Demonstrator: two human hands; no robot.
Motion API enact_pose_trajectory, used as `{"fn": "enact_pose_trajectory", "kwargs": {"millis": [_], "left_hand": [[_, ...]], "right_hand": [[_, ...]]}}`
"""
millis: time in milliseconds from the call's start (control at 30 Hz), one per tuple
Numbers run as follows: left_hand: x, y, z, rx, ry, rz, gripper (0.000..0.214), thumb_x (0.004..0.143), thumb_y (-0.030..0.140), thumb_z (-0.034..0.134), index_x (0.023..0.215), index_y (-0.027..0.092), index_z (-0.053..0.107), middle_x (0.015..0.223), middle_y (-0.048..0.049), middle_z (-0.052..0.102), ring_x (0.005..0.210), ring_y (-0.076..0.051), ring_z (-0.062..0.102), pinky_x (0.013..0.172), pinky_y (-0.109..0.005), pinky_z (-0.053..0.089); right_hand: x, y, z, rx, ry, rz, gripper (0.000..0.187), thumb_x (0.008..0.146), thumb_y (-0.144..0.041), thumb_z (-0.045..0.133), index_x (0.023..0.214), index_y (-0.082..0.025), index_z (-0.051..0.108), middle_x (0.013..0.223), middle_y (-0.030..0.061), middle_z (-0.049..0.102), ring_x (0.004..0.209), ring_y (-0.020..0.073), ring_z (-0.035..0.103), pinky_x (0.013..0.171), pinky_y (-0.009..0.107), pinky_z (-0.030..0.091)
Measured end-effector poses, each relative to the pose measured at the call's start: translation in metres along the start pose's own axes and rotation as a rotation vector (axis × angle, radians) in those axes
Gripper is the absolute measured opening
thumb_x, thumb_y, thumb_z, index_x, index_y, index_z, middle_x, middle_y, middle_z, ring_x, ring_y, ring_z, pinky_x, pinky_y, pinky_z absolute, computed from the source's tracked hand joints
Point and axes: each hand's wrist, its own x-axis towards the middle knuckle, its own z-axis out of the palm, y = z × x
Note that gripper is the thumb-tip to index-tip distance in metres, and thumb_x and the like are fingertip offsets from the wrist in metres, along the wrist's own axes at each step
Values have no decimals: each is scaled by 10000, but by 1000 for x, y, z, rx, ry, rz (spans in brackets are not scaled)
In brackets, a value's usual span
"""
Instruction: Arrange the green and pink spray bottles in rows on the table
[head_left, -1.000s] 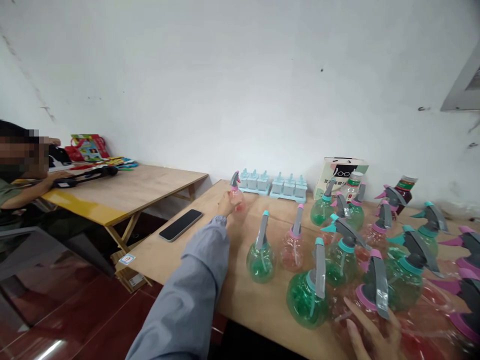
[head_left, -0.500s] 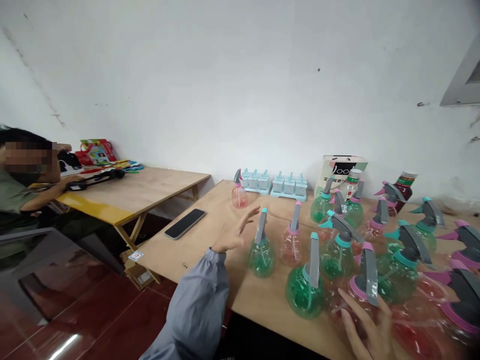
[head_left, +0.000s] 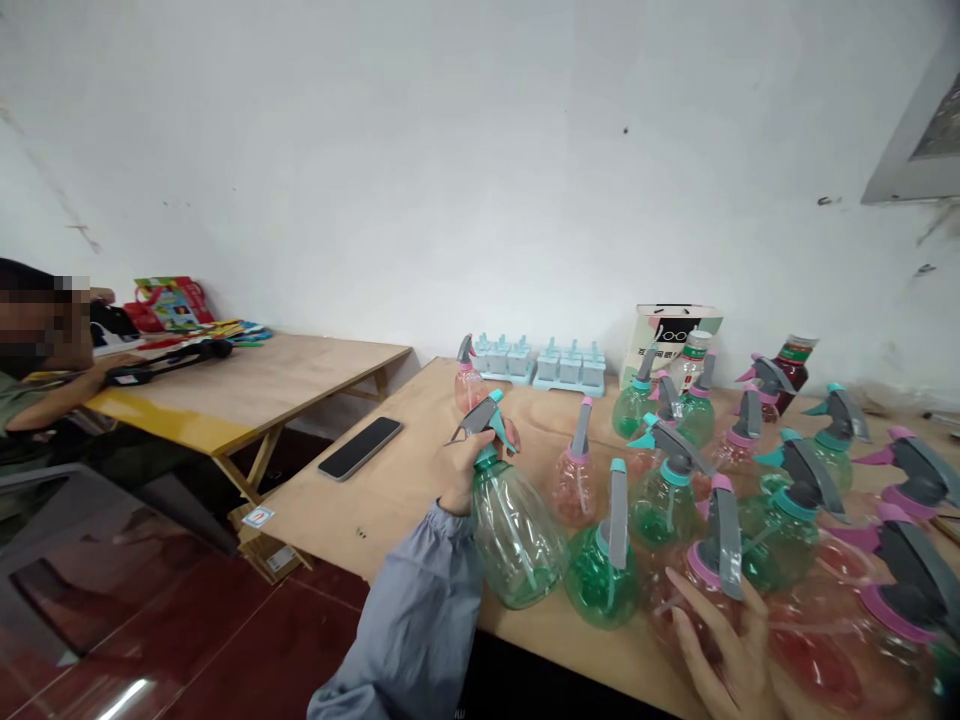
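My left hand (head_left: 461, 472), in a grey sleeve, is closed round the neck of a green spray bottle (head_left: 514, 530) with a teal collar and grey trigger, tilting it over the wooden table (head_left: 405, 490). My right hand (head_left: 724, 655) rests at the bottom edge with fingers spread against a pink spray bottle (head_left: 709, 590) with a grey trigger. A lone pink bottle (head_left: 466, 380) stands farther back on the left. Several green and pink spray bottles (head_left: 660, 490) crowd the table's right side.
A black phone (head_left: 358, 448) lies near the table's left edge. Pale blue ice-pop moulds (head_left: 541, 362), a white box (head_left: 664, 335) and a dark bottle (head_left: 787, 365) stand by the wall. A person (head_left: 37, 360) sits at a second wooden table (head_left: 247, 375) on the left.
My left hand let go of the far pink bottle, drew back with fingers spread, then gripped the nearest green bottle by its neck and tipped it. My right hand stayed on the pink bottle.
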Motion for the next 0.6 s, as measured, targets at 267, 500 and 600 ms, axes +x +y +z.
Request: {"fn": "enact_pose_trajectory", "kwargs": {"millis": [267,500,600], "left_hand": [[-2,-3,0,188,49,-71,558,759,699,437,910,212,665,881,-116,690,959,-299,674,877,-495,534],[-7,-8,-1,92,-33,-71,528,740,711,493,871,222,644,883,-113,685,1034,-311,660,879,-477,534],[-8,-6,0,81,-5,-67,457,746,664,519,777,219,615,878,-122,692,1067,-331,651,893,-485,530]], "right_hand": [[3,-1,-1,-15,18,-6,360,980,-281,539,1328,-281,632,1415,85,461,1240,241,584,989,381,542],[-1,0,-1,-10,-16,-6,387,992,-281,520,1372,-279,591,1419,88,473,1304,250,532,1019,392,514],[-1,0,-1,-5,-13,11,378,992,-288,523,1364,-280,595,1452,90,445,1297,245,539,1044,411,499]]}}
